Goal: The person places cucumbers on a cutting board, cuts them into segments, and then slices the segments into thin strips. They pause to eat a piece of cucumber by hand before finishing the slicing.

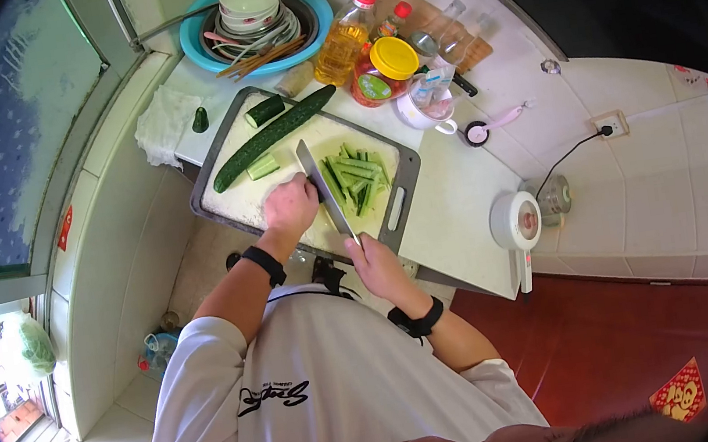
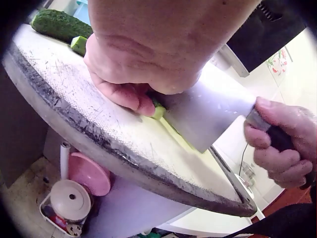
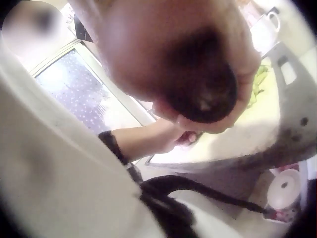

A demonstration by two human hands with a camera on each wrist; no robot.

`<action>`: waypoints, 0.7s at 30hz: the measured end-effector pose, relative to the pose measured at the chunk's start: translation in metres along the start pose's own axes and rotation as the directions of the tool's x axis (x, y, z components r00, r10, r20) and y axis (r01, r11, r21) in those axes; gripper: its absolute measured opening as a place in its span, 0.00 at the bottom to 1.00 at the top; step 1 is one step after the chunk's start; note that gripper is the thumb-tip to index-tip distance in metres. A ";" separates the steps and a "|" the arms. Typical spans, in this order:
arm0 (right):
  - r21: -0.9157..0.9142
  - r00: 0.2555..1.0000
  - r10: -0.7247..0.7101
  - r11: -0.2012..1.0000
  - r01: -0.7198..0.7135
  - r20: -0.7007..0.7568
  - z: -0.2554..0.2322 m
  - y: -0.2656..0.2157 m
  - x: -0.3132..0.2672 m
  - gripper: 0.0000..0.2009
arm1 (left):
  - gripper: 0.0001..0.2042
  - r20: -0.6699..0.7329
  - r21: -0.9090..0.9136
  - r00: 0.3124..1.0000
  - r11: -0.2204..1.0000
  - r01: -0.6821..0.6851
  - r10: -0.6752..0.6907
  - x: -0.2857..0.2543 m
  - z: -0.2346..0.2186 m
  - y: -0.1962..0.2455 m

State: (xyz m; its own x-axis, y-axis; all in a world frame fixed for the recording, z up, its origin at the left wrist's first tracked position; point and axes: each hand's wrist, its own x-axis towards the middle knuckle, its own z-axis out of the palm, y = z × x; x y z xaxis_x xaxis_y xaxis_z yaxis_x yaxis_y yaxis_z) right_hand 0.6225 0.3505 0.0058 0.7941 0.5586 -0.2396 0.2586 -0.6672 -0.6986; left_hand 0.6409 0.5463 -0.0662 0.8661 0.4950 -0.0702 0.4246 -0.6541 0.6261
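Note:
On the cutting board, my left hand holds down a cucumber piece with its fingers curled over it, mostly hidden. My right hand grips the dark handle of a cleaver; the handle's butt end shows in the right wrist view. The blade stands on edge right beside the left fingers, over the cucumber piece. To the right of the blade lies a pile of cucumber sticks. A long whole cucumber, a thick cucumber chunk and a split length lie farther up the board.
Behind the board stand a blue basin of bowls, an oil bottle, a yellow-lidded jar and a white mug. A cucumber end lies left of it. A white lidded appliance sits at the counter's right.

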 end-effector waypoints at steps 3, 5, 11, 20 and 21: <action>0.013 1.000 0.006 1.000 -0.006 -0.026 0.010 0.007 0.019 0.21 | 0.10 -0.027 -0.008 1.000 1.000 -0.016 0.016 0.000 0.001 0.001; 0.044 0.999 0.032 0.999 -0.031 -0.019 0.011 0.008 0.021 0.21 | 0.10 -0.040 -0.001 0.999 1.000 -0.029 0.029 -0.001 -0.002 0.000; 0.017 1.000 0.003 1.000 -0.003 -0.010 0.001 0.001 0.000 0.21 | 0.10 -0.002 -0.001 1.000 1.000 -0.005 0.005 0.000 -0.004 0.002; -0.002 0.998 0.038 0.999 -0.038 0.042 -0.010 -0.003 -0.018 0.21 | 0.13 0.110 0.034 0.993 0.999 0.031 -0.035 0.002 -0.009 0.005; 0.019 0.998 0.042 0.999 -0.042 0.047 -0.010 -0.002 -0.017 0.21 | 0.13 0.111 0.034 0.993 0.999 0.030 -0.034 0.002 -0.007 0.005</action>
State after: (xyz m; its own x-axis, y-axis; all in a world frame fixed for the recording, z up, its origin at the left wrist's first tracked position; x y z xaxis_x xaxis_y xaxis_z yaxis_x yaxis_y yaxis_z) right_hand 0.6141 0.3379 0.0180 0.7777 0.5527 -0.2995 0.2140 -0.6807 -0.7006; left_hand 0.6430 0.5487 -0.0576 0.8751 0.4504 -0.1769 0.4592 -0.6580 0.5968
